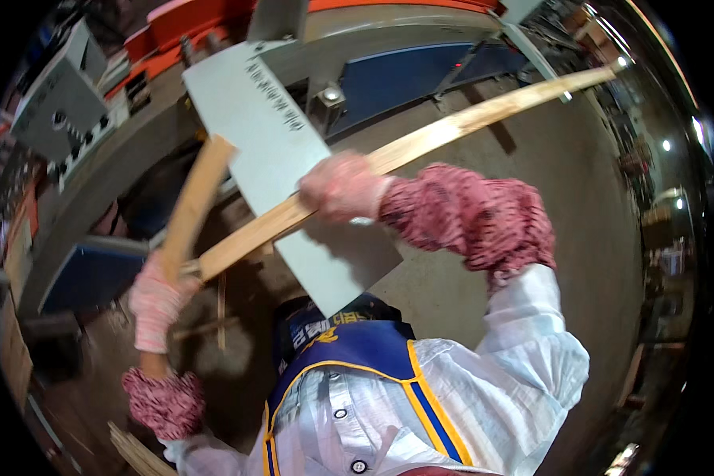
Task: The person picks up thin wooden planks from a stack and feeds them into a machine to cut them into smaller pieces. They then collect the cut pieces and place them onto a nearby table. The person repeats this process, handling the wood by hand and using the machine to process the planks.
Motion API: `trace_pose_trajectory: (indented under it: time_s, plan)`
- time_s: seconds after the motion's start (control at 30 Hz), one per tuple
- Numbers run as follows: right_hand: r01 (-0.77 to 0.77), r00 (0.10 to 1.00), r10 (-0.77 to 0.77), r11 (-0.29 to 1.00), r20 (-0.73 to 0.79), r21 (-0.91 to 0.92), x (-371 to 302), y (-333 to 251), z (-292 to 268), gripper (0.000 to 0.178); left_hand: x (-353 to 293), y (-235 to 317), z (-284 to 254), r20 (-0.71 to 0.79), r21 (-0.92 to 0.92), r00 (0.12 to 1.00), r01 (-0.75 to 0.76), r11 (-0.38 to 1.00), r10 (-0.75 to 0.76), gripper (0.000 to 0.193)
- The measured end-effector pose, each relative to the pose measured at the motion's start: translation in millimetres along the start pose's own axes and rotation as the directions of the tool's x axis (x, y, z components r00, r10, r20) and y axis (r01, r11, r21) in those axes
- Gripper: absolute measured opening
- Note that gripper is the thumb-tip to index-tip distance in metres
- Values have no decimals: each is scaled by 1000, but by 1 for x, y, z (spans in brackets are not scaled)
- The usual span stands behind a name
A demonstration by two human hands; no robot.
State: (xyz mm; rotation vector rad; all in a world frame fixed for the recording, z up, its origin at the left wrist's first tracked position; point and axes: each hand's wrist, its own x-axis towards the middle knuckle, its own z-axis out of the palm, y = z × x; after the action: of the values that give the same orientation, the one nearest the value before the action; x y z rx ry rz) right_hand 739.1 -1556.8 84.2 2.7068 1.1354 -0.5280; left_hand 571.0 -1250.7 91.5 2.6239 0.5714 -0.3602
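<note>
A long, pale wooden strip slants across the view from beside my left hand up to the far right. My gloved right hand is closed around its middle, above a grey metal plate. My left hand, also in a knitted glove, grips the lower end of a shorter wooden piece, which tilts upward and is slightly blurred. The long strip's near end meets that piece at my left fingers; whether those fingers hold the strip too, I cannot tell.
Grey machinery with a control box stands at the far left. Blue panels lie beyond the plate, and an orange beam runs along the back. Several wooden sticks lie at the lower left. Concrete floor spreads to the right.
</note>
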Motion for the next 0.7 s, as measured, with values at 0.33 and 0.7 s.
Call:
trace_pose_trajectory:
  time_s: [0.33, 0.7]
  plan:
    - [496, 702, -388, 868, -597, 20, 4, -19, 34, 32, -14, -17, 42, -67, 252, 984, -140, 957, 162, 73]
    - [-185, 977, 158, 963, -146, -197, -73, 150, 45, 23, -13, -56, 8, -46, 445, 998, 54, 894, -38, 66]
